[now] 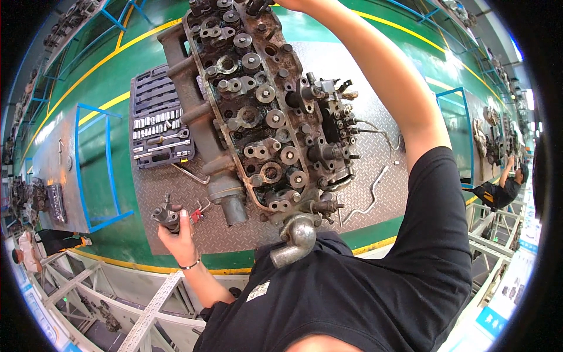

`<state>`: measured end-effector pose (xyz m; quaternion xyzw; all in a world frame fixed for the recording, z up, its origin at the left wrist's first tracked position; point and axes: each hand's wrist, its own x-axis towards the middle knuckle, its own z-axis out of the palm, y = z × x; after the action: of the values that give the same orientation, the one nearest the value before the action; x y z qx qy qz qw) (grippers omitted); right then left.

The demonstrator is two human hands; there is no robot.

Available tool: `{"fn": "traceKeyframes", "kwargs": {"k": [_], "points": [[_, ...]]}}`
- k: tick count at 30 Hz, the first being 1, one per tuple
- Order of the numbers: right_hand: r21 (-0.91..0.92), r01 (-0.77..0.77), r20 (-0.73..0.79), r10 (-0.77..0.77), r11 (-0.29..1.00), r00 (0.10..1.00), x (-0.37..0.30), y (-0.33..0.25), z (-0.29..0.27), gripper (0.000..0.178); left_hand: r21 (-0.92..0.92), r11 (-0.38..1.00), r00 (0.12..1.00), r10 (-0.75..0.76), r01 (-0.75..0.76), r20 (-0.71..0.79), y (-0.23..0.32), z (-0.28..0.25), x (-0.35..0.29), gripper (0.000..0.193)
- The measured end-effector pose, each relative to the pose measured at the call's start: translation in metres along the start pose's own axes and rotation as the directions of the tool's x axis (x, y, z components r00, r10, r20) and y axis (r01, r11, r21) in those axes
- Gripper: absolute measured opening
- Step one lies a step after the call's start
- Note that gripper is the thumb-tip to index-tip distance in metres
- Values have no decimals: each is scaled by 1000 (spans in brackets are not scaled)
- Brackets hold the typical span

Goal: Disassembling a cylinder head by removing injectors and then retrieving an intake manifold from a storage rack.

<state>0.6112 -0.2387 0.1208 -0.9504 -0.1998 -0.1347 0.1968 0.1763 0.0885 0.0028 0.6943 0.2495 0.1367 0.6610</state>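
A large, oily engine [258, 105] stands upright in front of me, its rusty cylinder head uncovered, with rows of round valve springs and bolts showing. My left hand [179, 234] is closed around a small dark metal engine part [167, 217], held up left of the engine's near end. At the top edge of the picture, my right hand [293, 3] reaches the engine's far end, beside a dark metal piece [258, 7]. Its fingers are mostly cut off there, so their grip is hidden. A curved metal pipe elbow [298, 234] sticks out of the engine toward me.
The engine rests on a patterned metal-plate table [375, 199]. An open socket set case [161, 117] lies left, near a bent metal bar [190, 174] and a small red item [199, 216]. A bent metal pipe [373, 193] lies right. Another person [501, 188] works far right.
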Motion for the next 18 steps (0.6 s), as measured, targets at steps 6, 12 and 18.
{"fn": "traceKeyframes", "kwargs": {"k": [6,12,18], "points": [[531,-24,33,7,847,999,4,30,21,57,5,1000,1000,-19,19,-13,-8,-2,4,19],[416,-10,17,3,909,1000,-3,26,19,54,-35,999,999,-42,41,-28,-15,-8,5,21],[265,52,1,-54,963,999,-1,25,21,52,-22,996,997,-81,81,-9,-20,-6,8,21]]}}
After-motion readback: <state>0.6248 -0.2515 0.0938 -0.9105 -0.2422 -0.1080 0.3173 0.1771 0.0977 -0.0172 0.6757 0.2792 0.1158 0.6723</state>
